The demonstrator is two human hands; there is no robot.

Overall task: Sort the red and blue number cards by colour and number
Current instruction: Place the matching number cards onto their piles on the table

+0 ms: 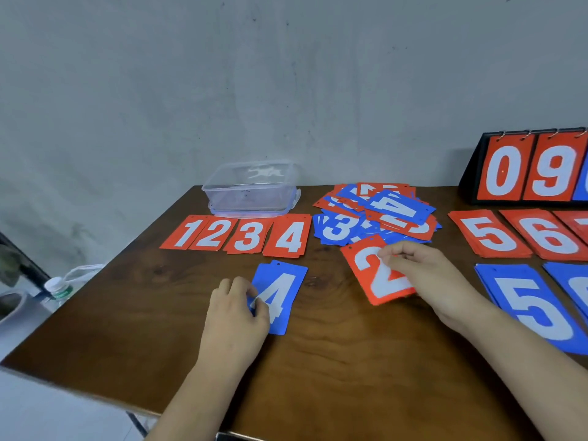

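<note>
A blue card marked 4 (281, 294) is kept on the wooden table (318, 361) by the left hand (235, 313), its lower left edge being pinched between the thumb and the curled fingers. A red card marked 2 (375, 275) is gripped by the right hand (423, 275), whose fingers are curled over the card's right side; the card is turned askew, and whether its near end is lifted off the wood cannot be told. Beyond the left hand a row of red piles (241, 233) is laid out, numbered 1, 2, 3 and 4 from left to right, with their edges touching or slightly overlapped. The blue card marked 4 is placed just in front of the red 4. Behind the row a clear plastic box (251, 189) is set near the wall. A mixed heap (378, 211) of red and blue cards is spread at the far middle of the table, just beyond the right hand. To the right, a red 5 pile (490, 233) and a red 6 pile (547, 237) are seen side by side, and a blue 5 pile (534, 307) is laid nearer, in front of them. A flip scoreboard (525, 167) showing a red 0 and 9 is stood at the far right corner. A capped bottle (59, 289) is seen beside the table on the left.
</note>
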